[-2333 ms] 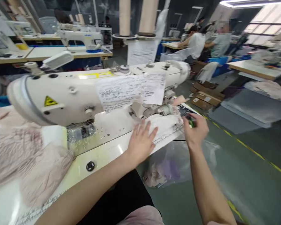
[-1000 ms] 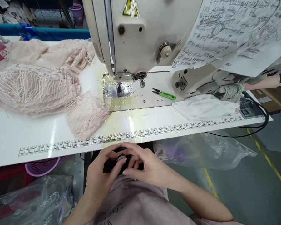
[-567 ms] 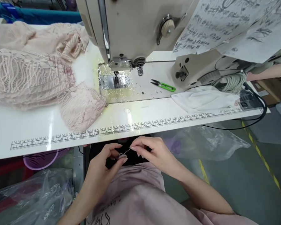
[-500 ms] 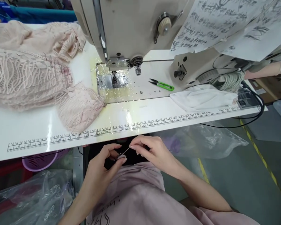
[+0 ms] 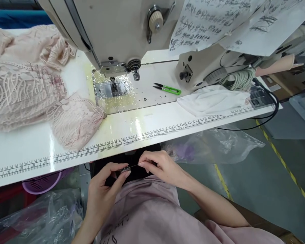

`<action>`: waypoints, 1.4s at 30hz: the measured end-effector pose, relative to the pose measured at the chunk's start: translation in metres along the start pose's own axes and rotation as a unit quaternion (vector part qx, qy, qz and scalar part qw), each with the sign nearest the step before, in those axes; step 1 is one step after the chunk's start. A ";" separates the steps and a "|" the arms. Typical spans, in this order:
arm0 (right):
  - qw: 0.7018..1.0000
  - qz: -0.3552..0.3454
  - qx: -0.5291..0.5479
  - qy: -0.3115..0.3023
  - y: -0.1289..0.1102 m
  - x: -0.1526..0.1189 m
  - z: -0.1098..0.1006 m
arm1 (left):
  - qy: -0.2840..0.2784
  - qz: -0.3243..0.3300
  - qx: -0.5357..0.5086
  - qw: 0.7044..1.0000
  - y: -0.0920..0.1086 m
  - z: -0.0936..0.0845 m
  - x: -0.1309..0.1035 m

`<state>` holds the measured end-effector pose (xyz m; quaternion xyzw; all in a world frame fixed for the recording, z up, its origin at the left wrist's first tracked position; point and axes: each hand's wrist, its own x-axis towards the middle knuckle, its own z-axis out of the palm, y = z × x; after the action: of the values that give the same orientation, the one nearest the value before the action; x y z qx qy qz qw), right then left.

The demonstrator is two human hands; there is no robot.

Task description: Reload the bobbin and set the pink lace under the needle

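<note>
Below the table's front edge, over my lap, my left hand (image 5: 105, 184) pinches a small round metal bobbin (image 5: 124, 169) between thumb and fingertips. My right hand (image 5: 160, 167) sits just to its right, pinching a thin thread (image 5: 133, 166) that runs from the bobbin to its fingertips. Above them stands the cream sewing machine (image 5: 112, 30), with its needle plate (image 5: 113, 88) on the white table (image 5: 142, 127). Green thread snips (image 5: 167, 89) lie on the machine bed.
Pink lace fabric (image 5: 30, 91) is heaped at the table's left. A white cloth (image 5: 213, 100) and coiled cable (image 5: 237, 79) lie at the right. Handwritten paper sheets (image 5: 226, 22) hang on the machine. Clear plastic bags (image 5: 213, 145) and a purple basket (image 5: 42, 179) sit under the table.
Earlier my hands were on the table's right side, the right holding the green snips. Now both are at my lap with the bobbin, and the right hand has drawn thread out sideways.
</note>
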<state>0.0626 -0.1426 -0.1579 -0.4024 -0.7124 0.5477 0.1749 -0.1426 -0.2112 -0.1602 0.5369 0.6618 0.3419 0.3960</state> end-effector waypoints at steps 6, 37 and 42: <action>1.000 0.011 0.014 -0.007 0.003 -0.004 0.005 | 0.033 -0.072 -0.117 0.990 -0.007 0.013 -0.004; 0.989 0.029 0.103 0.105 0.001 -0.023 0.011 | 0.003 0.339 0.191 0.921 -0.006 0.029 0.017; 0.966 0.091 0.230 0.077 0.009 -0.016 0.031 | 0.041 0.359 0.177 0.915 0.000 0.035 0.017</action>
<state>0.0547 -0.1739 -0.1737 -0.4556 -0.5119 0.6779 0.2663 -0.1133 -0.1933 -0.1791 0.7851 0.4898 0.3605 0.1175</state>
